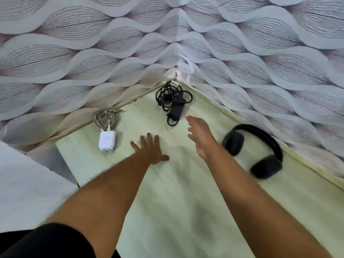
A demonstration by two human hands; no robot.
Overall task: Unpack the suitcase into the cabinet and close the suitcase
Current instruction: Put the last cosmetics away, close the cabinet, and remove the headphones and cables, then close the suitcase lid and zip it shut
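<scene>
A pale green-white cabinet top (186,202) fills the corner between two patterned walls. On it lie a black power adapter with coiled cable (173,102) in the far corner, a white charger with a grey coiled cable (107,139) at the left, and black headphones (255,151) at the right. My left hand (150,149) rests flat on the surface, fingers spread, holding nothing. My right hand (200,137) hovers just below the black adapter, fingers apart and empty. The suitcase is out of view.
Wavy-patterned wallpaper walls (74,62) close in the surface at the back and right. A white cloth-covered surface (24,183) lies at the lower left, beyond the cabinet's left edge.
</scene>
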